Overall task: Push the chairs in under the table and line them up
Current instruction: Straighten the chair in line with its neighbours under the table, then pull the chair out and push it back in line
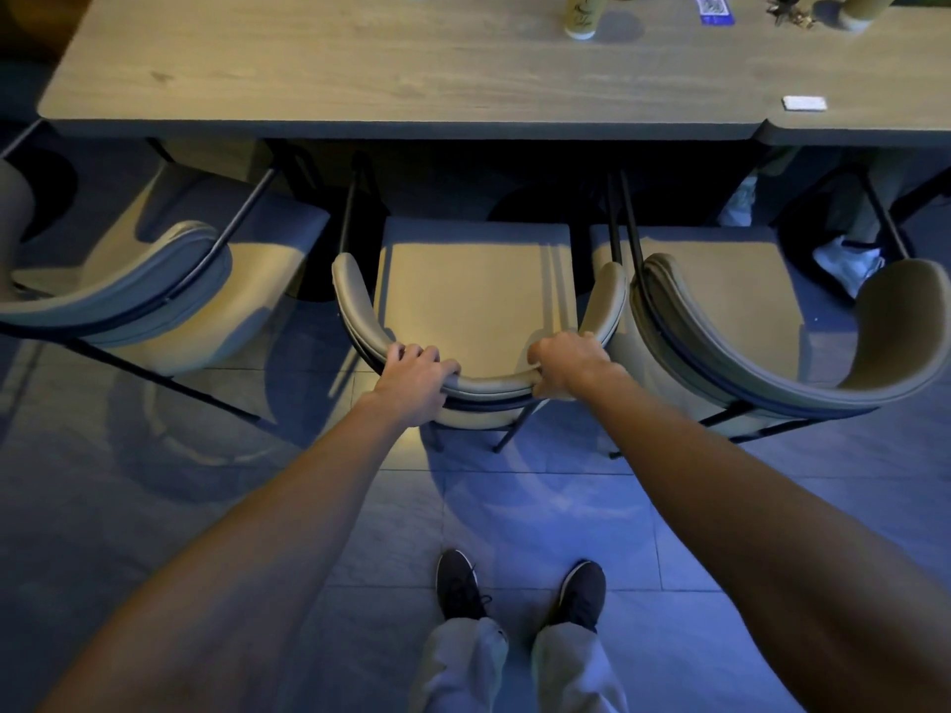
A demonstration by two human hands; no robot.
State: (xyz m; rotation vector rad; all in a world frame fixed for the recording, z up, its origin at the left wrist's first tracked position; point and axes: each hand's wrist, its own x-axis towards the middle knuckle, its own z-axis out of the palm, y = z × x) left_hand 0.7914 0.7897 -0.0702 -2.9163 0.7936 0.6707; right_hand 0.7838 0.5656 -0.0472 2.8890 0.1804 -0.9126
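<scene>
Both hands, left hand (414, 375) and right hand (566, 365), set apart, are clamped on one curved backrest (489, 387). The long pale wooden desk (360, 69) stands ahead. Before its edge the middle beige padded chair (478, 280), the held one, shows its whole seat. The left chair (154, 280) stands askew, the right chair (746, 301) just beside it. A yellow paper cup (581, 18) stands on the desk
</scene>
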